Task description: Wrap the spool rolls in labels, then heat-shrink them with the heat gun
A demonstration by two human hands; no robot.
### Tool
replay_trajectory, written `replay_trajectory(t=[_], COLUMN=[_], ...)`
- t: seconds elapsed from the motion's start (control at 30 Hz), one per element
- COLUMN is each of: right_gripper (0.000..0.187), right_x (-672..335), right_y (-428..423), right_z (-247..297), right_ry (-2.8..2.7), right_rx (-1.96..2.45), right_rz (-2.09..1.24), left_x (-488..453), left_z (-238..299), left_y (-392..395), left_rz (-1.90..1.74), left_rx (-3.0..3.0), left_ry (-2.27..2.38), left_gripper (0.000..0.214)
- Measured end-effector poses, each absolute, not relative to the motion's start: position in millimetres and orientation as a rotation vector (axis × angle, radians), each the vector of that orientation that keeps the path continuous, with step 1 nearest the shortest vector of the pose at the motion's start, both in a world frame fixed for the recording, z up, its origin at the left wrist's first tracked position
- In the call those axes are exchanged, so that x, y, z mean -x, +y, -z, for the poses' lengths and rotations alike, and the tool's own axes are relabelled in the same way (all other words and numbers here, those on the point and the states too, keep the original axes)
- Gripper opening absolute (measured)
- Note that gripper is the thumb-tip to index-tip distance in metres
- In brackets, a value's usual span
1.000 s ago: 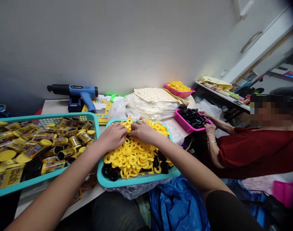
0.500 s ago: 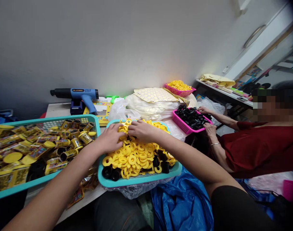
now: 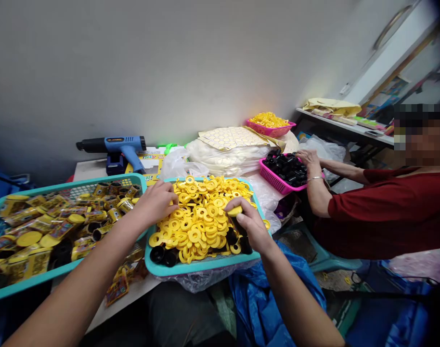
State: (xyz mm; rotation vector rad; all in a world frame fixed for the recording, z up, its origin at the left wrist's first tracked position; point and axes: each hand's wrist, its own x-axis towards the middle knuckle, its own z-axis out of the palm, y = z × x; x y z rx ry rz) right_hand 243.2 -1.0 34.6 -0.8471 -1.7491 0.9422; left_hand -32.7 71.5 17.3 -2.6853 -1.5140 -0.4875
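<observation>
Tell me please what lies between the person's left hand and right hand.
A heap of yellow rings, in the turquoise basket, lies between the left hand and the right hand; the head view shows this.

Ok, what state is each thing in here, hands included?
Right hand: pinching a round yellow piece.
Yellow ring-shaped plastic pieces: loosely heaped.
Left hand: fingers bent at their edge; grip unclear.
Middle teal plastic basket: full.
Left teal plastic basket: full of small printed containers.
Blue and black gun-shaped tool: unheld.
Near pink plastic basket: full of small black pieces.
Far pink plastic basket: heaped with small yellow pieces.
Shiny blue plastic sheet: crumpled.
</observation>
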Motion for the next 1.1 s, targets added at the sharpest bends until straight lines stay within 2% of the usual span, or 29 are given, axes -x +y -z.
replay_trajectory(t=[0.13, 0.3, 0.47, 0.57, 0.7, 0.8, 0.93, 1.1], right_gripper=[0.021, 0.022, 0.035, 0.042, 0.041, 0.037, 0.037, 0.039], right_x=[-236, -225, -214, -198, -170, -152, -141, -134], right_y=[-35, -73, -99, -106, -114, -121, -129, -133], right_z=[-3, 17, 34, 44, 53, 59, 64, 67], right_ry=[-1.436, -1.342, -1.509, -1.640, -1.680, -1.641, -1.644, -1.601], right_rx=[0.717, 0.639, 0.705, 0.744, 0.742, 0.803, 0.838, 0.906], right_rz=[-1.246, -1.326, -1.234, -1.168, -1.283, -1.375, -1.419, -1.501], left_x=[27, 34, 67, 91, 112, 119, 124, 133], left_z=[-21, -39, -18, 29, 81, 91, 91, 101], left_y=[63, 17, -68, -103, -121, -122, -121, -122], left_rz=[0.413, 0.443, 0.348, 0.374, 0.559, 0.652, 0.935, 1.113], left_rx=[2.709, 2.668, 2.406, 2.097, 1.925, 1.916, 1.855, 1.736], left_ry=[-1.512, -1.626, -2.316, -2.572, -2.558, -2.598, -2.725, -2.792], left_gripper=[0.012, 0.027, 0.047, 0.043, 0.042, 0.044, 0.035, 0.029])
